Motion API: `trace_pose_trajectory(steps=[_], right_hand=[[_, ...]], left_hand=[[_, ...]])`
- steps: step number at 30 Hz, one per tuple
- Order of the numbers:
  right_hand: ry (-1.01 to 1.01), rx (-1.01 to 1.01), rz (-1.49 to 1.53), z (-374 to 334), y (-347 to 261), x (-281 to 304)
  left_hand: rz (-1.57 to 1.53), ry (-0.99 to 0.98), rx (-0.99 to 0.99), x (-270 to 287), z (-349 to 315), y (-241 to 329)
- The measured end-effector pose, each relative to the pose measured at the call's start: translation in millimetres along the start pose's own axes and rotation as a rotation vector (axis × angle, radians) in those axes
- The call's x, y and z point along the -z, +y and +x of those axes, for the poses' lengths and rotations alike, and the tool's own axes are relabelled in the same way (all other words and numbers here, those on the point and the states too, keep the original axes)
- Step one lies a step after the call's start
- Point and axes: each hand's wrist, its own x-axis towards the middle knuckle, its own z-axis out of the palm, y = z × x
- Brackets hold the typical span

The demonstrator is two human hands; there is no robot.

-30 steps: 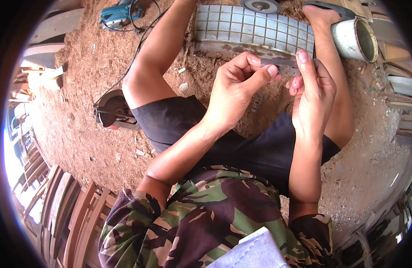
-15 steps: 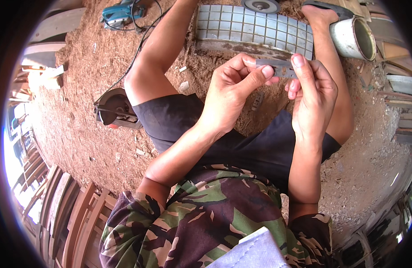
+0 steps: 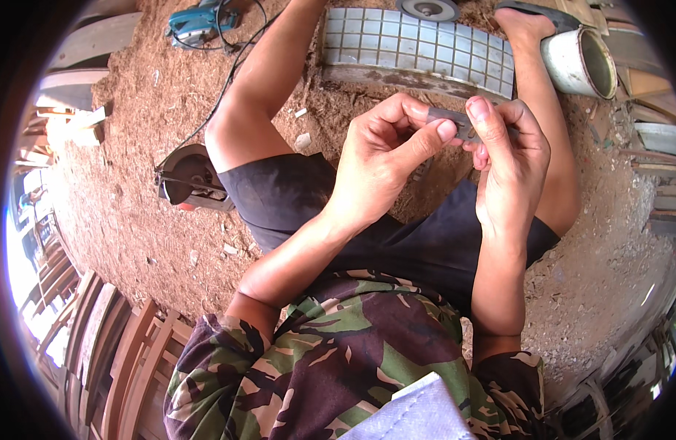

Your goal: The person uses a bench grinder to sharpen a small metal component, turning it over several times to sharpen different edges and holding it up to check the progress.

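A small, flat, dark grey metal plate with cut-out slots, like a planer blade, is held up between my hands above the gap between my knees. My left hand pinches its left end between thumb and bent forefinger. At the other end, my right hand has its thumb on the plate and its fingers curled behind, so much of that end is hidden. Under my hands, a small piece on the ground is mostly covered by my left hand.
Ahead lies a white-tiled slab with a grey wheel-shaped disc at its far edge. A teal corded power tool rests far left, a round-guarded tool by my left knee. A whitish bucket lies tipped at right. Timber is stacked at left.
The plate has tilted and shows less of its face. My right thumb has shifted left and down along it, and both hands are slightly lower.
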Motion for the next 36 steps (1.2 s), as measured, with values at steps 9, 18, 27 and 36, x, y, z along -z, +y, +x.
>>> trace_pose_trajectory(steps=[9, 18, 27, 36], right_hand=[[-0.026, 0.028, 0.022, -2.1, -1.8, -1.3], [0.026, -0.006, 0.201, -3.5, -4.0, -5.8], [-0.005, 0.004, 0.129, -7.6, -7.7, -4.5], [-0.054, 0.06, 0.083, -8.7, -7.0, -2.0]], left_hand=[[-0.027, 0.01, 0.001, -0.9, -0.5, 2.3], [-0.077, 0.018, -0.018, -2.1, -0.1, 5.3], [-0.067, 0.029, -0.01, -0.2, 1.2, 6.7], [-0.074, 0.012, -0.002, 2.0, 2.3, 7.6]])
